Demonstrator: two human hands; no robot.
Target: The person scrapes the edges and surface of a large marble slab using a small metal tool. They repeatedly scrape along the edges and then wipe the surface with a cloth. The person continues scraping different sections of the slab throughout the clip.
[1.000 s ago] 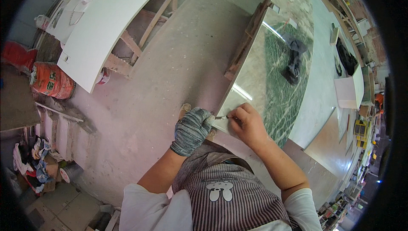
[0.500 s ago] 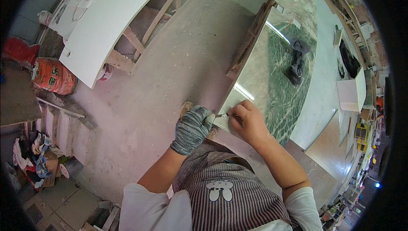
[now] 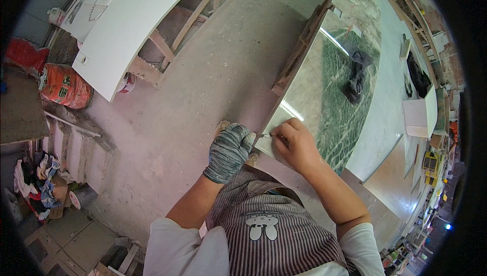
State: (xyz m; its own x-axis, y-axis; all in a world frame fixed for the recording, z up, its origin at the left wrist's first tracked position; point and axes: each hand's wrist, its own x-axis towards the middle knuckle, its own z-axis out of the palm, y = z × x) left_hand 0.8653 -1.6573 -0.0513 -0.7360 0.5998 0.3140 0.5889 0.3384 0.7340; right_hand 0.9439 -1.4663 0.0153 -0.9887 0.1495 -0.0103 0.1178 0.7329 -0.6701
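Note:
My left hand (image 3: 229, 153), in a grey striped knit glove, is closed with its thumb pressed against the curled fingers. My bare right hand (image 3: 296, 145) pinches beside it, over the near corner of a glossy green-and-cream stone slab (image 3: 300, 89). A small thin dark strip (image 3: 264, 135) with a pale bit on it spans the short gap between both hands' fingertips. What kind of thing it is, I cannot make out. Its ends are hidden in my fingers. A striped apron covers my front, just below the hands.
A crumpled black cloth (image 3: 356, 78) lies on the green slab. Beyond it to the right are a pale slab and a white box-shaped piece (image 3: 417, 117). At the upper left a white panel (image 3: 129, 22) rests on wooden supports, near an orange sack (image 3: 66, 87).
Both hands hold nearly the same pose at the slab's corner, with the thin strip still between them. The view has shifted very slightly.

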